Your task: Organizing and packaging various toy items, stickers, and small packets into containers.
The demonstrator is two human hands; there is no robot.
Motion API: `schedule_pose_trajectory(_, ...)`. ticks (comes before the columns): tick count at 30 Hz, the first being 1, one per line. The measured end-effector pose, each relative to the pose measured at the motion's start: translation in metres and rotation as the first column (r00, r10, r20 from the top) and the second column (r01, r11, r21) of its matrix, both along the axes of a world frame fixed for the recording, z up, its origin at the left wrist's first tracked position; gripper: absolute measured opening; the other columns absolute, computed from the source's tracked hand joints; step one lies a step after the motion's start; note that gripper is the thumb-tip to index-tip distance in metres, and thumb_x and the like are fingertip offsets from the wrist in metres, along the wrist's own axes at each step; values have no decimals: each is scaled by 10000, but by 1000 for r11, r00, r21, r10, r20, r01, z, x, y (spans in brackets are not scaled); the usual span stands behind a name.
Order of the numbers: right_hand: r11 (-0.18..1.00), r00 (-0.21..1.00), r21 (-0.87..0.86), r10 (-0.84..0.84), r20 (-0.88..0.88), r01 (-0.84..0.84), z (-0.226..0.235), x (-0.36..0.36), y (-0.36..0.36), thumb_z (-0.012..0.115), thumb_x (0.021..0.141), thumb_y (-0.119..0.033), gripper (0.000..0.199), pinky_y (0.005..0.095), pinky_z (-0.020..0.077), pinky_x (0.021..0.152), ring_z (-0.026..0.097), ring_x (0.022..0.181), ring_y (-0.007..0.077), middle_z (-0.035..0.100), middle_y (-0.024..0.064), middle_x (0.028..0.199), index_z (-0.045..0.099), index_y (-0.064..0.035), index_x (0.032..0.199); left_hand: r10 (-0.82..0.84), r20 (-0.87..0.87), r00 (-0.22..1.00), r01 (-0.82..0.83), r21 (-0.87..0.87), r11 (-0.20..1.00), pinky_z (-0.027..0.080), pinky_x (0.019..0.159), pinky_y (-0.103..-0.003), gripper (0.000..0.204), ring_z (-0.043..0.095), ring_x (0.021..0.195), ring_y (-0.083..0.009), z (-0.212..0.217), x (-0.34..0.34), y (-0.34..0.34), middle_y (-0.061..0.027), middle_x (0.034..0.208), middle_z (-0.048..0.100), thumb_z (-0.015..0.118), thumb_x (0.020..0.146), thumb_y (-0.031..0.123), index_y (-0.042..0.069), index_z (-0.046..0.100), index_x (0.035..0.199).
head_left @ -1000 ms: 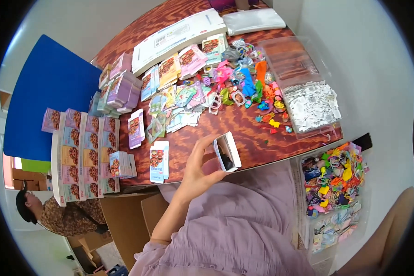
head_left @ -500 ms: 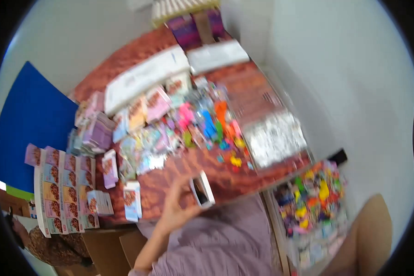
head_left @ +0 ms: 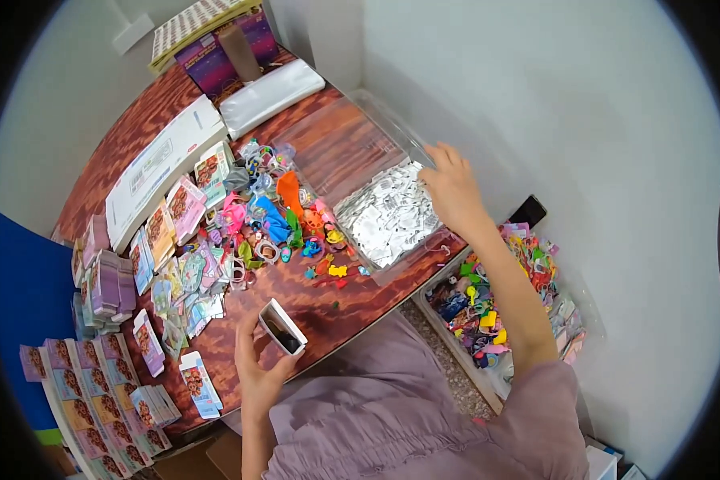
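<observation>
My left hand (head_left: 256, 364) is wrapped round a small open-topped carton (head_left: 298, 316) with white inner walls, tilted so its top faces up; something dark shows inside. Away to the right, my right hand (head_left: 454, 192) reaches over the right side of a clear plastic tray (head_left: 328, 148). Its fingers are apart, and I see nothing held in them. Beside those fingers lies a heap of small silver-white packets (head_left: 388, 212) in the tray's near part.
Small colourful toys (head_left: 272, 220) spread across the table's middle. Printed cartons (head_left: 160, 236) and flat cards (head_left: 202, 272) lie left of them. Stacked cartons (head_left: 96, 400) line the left edge. A toy-filled bin (head_left: 488, 320) and a phone (head_left: 528, 210) are at right.
My right arm has swung from the lower right up to the tray. My left hand still holds the carton. The view has shifted, moving the table contents leftward.
</observation>
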State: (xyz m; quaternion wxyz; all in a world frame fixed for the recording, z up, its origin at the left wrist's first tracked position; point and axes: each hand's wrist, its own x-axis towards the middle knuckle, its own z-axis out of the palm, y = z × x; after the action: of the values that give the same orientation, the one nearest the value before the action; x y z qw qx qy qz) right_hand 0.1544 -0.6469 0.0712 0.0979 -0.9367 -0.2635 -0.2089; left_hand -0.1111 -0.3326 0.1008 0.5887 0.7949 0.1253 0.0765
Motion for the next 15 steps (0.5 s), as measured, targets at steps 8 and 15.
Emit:
schedule_pose_trajectory(8, 853, 868, 487, 87, -488, 188, 27, -3, -15, 637, 851, -57, 53, 293, 478, 692, 599, 859, 152, 639, 74, 918, 640, -26, 894, 49, -2, 999, -49, -55, 997, 526, 927, -347, 768, 554, 1162, -205, 3, -2, 9, -61, 1307, 470, 784, 668, -2, 38, 472, 1368)
schedule_pose_trajectory(15, 914, 779, 363, 92, -620, 181, 26, 0, -14, 596, 876, -63, 71, 261, 454, 596, 572, 649, 82, 613, 15, 723, 624, -8, 912, 4, 56, 998, -3, -24, 1000, 538, 910, -339, 775, 551, 1157, -203, -7, -5, 17, -63, 1301, 468, 766, 673, -38, 40, 457, 1379)
